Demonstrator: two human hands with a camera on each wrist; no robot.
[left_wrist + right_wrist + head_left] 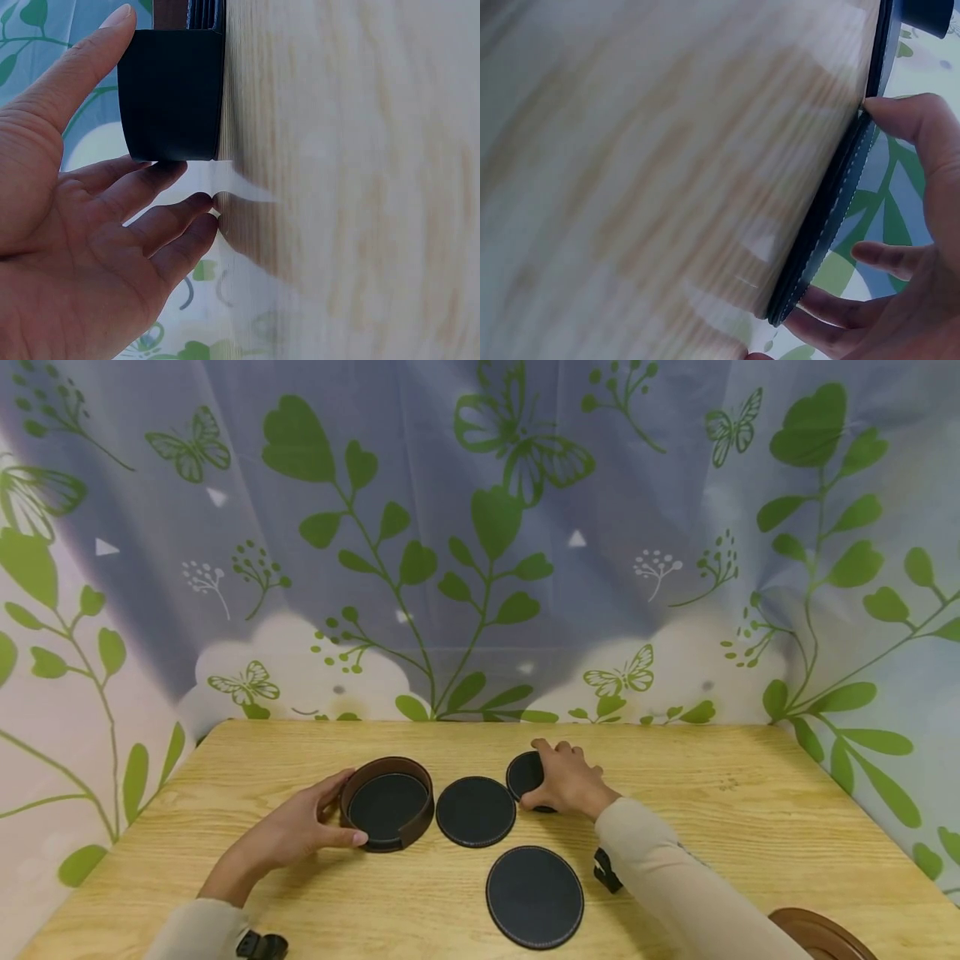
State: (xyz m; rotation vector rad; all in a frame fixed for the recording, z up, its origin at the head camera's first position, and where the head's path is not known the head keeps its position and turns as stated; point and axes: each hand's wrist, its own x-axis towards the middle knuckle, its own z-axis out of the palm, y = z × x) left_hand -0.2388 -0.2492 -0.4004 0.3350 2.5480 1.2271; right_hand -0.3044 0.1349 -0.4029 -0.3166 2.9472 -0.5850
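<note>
My left hand (296, 828) grips the left side of a round brown-and-black coaster holder (422, 817), thumb at its near edge. Inside lies a black coaster (387, 807); stacked edges show through the holder's gap in the left wrist view. My right hand (572, 779) spans a black round coaster (524, 774) at the back, with thumb and fingers at its opposite edges. In the right wrist view this stitched coaster (826, 214) lies flat against the table. Between holder and right hand lies another black coaster (476, 812). A further coaster (535, 897) lies nearer the front.
The wooden table (675, 760) carries everything. At its front right a brown round object (817, 931) shows partly, beside the right sleeve. A patterned curtain (480, 568) with green leaves and butterflies hangs behind and at both sides.
</note>
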